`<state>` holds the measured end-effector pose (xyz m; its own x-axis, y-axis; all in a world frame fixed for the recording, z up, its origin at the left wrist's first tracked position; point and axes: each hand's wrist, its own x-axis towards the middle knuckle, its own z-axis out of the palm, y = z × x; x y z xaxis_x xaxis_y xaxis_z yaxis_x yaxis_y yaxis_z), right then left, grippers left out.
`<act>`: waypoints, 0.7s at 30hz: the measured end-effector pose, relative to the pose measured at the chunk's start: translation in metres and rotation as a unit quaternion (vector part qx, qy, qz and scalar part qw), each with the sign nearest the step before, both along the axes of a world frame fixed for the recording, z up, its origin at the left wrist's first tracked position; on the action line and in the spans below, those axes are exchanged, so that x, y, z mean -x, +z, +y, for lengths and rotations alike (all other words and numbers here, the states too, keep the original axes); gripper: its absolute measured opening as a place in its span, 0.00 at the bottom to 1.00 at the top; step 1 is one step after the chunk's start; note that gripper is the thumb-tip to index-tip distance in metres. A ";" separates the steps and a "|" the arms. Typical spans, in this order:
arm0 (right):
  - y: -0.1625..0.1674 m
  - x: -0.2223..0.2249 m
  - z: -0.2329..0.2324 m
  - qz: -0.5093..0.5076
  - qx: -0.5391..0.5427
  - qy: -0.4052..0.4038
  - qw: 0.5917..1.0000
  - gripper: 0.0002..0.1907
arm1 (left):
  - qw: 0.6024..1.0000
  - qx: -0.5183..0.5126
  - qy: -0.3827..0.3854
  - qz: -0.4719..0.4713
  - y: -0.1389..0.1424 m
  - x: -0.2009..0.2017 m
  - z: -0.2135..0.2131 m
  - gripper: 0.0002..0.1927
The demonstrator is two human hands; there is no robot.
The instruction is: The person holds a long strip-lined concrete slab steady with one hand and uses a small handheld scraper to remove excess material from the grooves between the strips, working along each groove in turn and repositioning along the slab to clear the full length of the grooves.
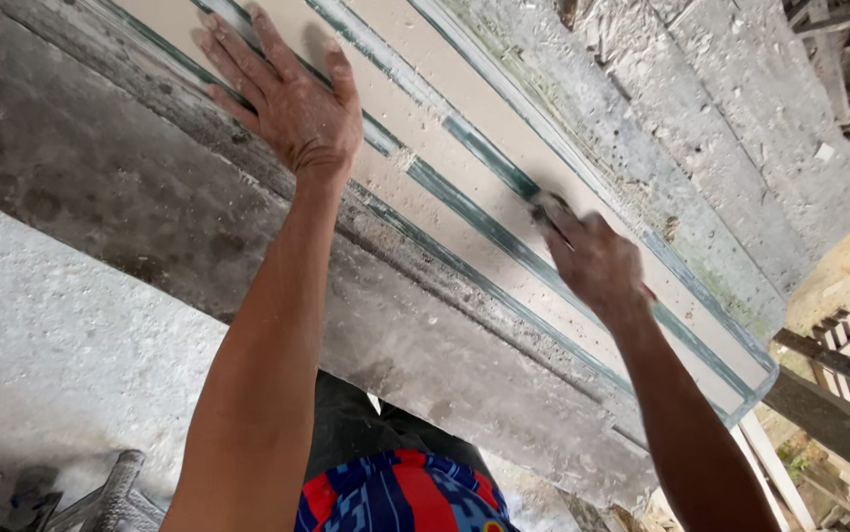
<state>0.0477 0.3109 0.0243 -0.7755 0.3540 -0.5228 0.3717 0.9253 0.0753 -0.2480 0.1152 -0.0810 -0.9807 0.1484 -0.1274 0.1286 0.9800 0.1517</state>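
A long pale moulded strip (425,118) with green-edged grooves lies diagonally on a grey bench. My left hand (287,99) rests flat on it near the top left, fingers spread, holding nothing. My right hand (592,261) is closed on a small grey rubbing pad (550,209), pressed against the middle ridge of the strip; the hand is slightly blurred. Most of the pad is hidden by my fingers.
The grey, dust-caked bench top (198,227) runs under the strip. A rough concrete slab (740,128) lies beyond it. Wooden frames (839,365) stand at the right edge. A metal tool (109,498) sits on the floor at bottom left.
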 end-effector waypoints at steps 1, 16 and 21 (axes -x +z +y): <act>-0.007 0.021 -0.005 0.029 -0.027 0.049 0.998 0.22 | 1.000 0.011 0.003 -0.005 0.002 0.001 0.001 0.42; 0.003 0.083 -0.014 0.026 0.007 -0.020 0.999 0.23 | 0.996 -0.064 -0.006 0.055 -0.003 -0.002 0.000 0.42; -0.018 0.135 -0.016 0.081 -0.014 0.083 0.993 0.22 | 0.999 -0.050 -0.013 0.001 0.006 0.001 -0.001 0.44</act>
